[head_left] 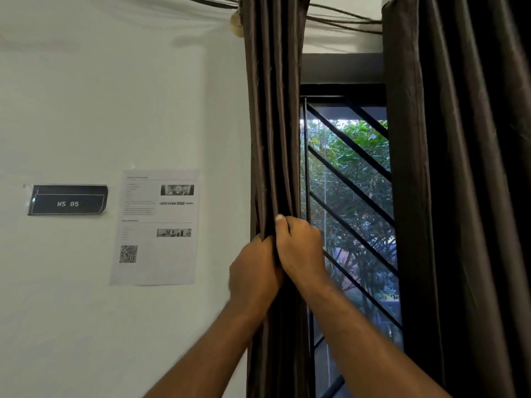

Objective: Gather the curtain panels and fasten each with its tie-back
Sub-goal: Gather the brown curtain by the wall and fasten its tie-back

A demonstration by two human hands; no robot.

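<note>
The gathering step is in hand. The left curtain panel [273, 124] hangs bunched into a narrow column of folds at the left edge of the window [350, 173], and both hands clasp it. The left hand [254, 271] wraps the bundle from the wall side, fingers curled into the folds. The right hand [298, 248] closes on it from the window side, thumb up against the cloth. Each grip is tight round the fabric and has hold of nothing else.

No tie-back shows in view (it may hang lower, or behind the folds), so the next move likely calls for one hand to pinch the bundle while the other finds the tie and passes it round. The right curtain panel [459, 196] hangs loose and untied at the far side, well apart from the hands — probably the later job.

The pale wall [86, 96] carries a printed sheet [155, 225] with a QR code and, beside it, a dark sign [67, 200] reading "WS 05". Diagonal bars cross the window, with greenery beyond, and cables [342, 20] run along the top.
</note>
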